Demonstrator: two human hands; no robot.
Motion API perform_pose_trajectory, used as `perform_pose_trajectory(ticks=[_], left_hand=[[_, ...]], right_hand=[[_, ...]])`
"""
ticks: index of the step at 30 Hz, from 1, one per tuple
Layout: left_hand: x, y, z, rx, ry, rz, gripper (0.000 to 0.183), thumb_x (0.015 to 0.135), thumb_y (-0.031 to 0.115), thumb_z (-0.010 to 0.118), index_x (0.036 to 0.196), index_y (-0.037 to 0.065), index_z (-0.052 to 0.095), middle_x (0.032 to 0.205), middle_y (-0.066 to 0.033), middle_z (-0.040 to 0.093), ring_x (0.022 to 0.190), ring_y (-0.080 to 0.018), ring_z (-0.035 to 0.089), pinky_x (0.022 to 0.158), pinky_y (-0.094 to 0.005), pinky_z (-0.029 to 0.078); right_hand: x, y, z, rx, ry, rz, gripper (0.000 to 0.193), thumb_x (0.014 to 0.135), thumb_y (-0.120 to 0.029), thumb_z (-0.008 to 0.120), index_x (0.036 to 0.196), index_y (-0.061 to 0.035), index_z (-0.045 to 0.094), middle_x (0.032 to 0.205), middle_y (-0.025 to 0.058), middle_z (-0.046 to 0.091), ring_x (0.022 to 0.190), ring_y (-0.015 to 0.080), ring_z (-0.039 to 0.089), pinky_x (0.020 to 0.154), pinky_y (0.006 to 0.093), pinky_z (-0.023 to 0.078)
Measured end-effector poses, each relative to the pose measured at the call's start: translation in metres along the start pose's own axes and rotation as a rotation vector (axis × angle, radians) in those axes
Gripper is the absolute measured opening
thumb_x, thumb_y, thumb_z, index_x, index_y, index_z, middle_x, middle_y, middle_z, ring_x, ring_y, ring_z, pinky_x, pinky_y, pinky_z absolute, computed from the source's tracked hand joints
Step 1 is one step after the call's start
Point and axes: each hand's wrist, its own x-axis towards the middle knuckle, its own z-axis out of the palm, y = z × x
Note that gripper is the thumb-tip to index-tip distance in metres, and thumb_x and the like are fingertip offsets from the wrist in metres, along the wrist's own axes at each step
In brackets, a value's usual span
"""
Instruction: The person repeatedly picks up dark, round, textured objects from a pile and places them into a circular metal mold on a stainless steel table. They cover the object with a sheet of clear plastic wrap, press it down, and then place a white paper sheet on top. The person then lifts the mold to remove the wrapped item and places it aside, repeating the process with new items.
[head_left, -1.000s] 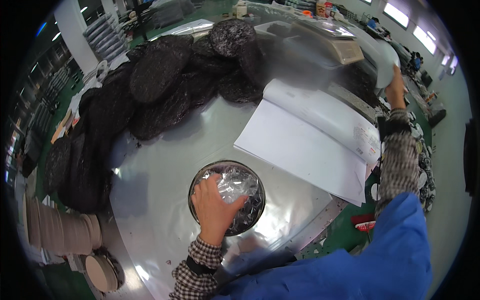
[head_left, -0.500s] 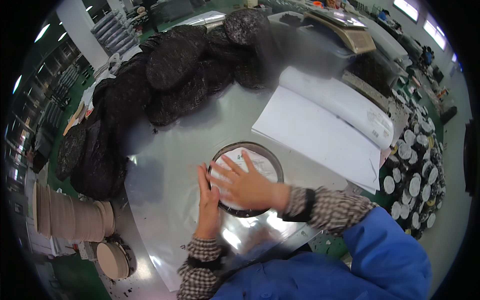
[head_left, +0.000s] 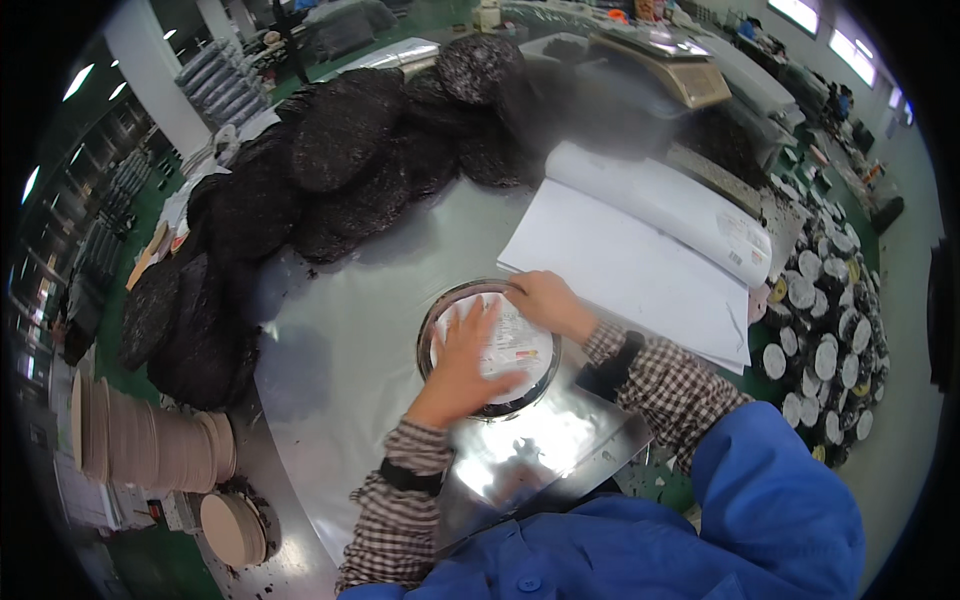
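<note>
A round dark-rimmed metal ring (head_left: 424, 345) lies on the shiny sheet-covered table in front of me. Inside it is a white round printed paper label (head_left: 520, 340). My left hand (head_left: 458, 368) rests flat over the label's left part, its fingers spread and slightly blurred. At the ring's upper right edge is my right hand (head_left: 552, 303), with curled fingers pressed together at the rim. Whether those fingertips grip the rim, the paper's edge or nothing is hidden.
Dark, flat round cakes (head_left: 345, 150) are heaped along the far left. White paper sheets (head_left: 610, 260) lie at the right, partly rolled. Pale round discs (head_left: 150, 435) are stacked at the left. A scale (head_left: 675, 70) stands far right, above a heap of white-ended pieces (head_left: 820, 345).
My right hand has moved off the label to the ring's upper right edge. My left hand has turned from the ring's left side and lies over the label.
</note>
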Motion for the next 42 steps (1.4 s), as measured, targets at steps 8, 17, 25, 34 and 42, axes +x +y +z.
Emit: perform_pose_trajectory(ticks=[8, 17, 25, 34, 42], left_hand=[[-0.083, -0.033, -0.005, -0.978, 0.327, -0.54, 0.059, 0.095, 0.007, 0.059, 0.144, -0.003, 0.027, 0.117, -0.0106, 0.058, 0.109, -0.0196, 0.055, 0.099, -0.0295, 0.043], [-0.138, -0.007, 0.023, -1.026, -0.017, -0.53, 0.049, 0.103, 0.027, 0.049, 0.138, -0.006, 0.039, 0.126, -0.0155, 0.06, 0.117, -0.0203, 0.057, 0.105, -0.0347, 0.042], [-0.073, 0.0, 0.031, -1.276, 0.25, -0.254, 0.027, 0.101, 0.019, 0.05, 0.116, -0.002, 0.056, 0.117, -0.0127, 0.065, 0.101, -0.0211, 0.065, 0.091, -0.0367, 0.054], [-0.022, -0.061, -0.024, -0.72, 0.743, -0.277, 0.019, 0.1, 0.016, 0.052, 0.111, 0.003, 0.06, 0.093, -0.0018, 0.063, 0.074, -0.0137, 0.057, 0.069, -0.0265, 0.05], [-0.072, 0.011, 0.077, 0.506, -0.575, 0.347, 0.059, 0.089, 0.036, 0.065, 0.139, 0.013, 0.046, 0.14, -0.0128, 0.047, 0.13, -0.0297, 0.043, 0.104, -0.04, 0.038]], right_hand=[[-0.036, -0.003, 0.012, 0.309, 0.123, -0.184, 0.046, 0.095, -0.03, 0.061, 0.132, -0.002, 0.056, 0.104, 0.0182, 0.071, 0.097, 0.0275, 0.068, 0.086, 0.0346, 0.051], [-0.102, -0.007, -0.033, 0.437, -0.229, -0.104, 0.042, 0.091, -0.023, 0.065, 0.127, -0.0026, 0.059, 0.111, 0.0164, 0.07, 0.098, 0.0254, 0.067, 0.09, 0.034, 0.051], [-0.128, -0.067, -0.121, 0.047, -0.094, -0.624, 0.081, 0.078, -0.037, 0.078, 0.145, -0.0116, 0.041, 0.15, 0.0147, 0.039, 0.127, 0.0284, 0.049, 0.107, 0.0369, 0.038], [-0.132, 0.012, -0.285, -0.002, 0.136, 0.221, 0.045, 0.084, -0.035, 0.071, 0.11, 0.0, 0.063, 0.1, 0.0112, 0.068, 0.086, 0.0168, 0.064, 0.073, 0.0314, 0.052], [-0.217, 0.148, -0.189, -0.636, -0.053, 0.037, 0.052, 0.076, -0.014, 0.071, 0.126, -0.0084, 0.056, 0.12, 0.0128, 0.064, 0.107, 0.0264, 0.062, 0.088, 0.0362, 0.05]])
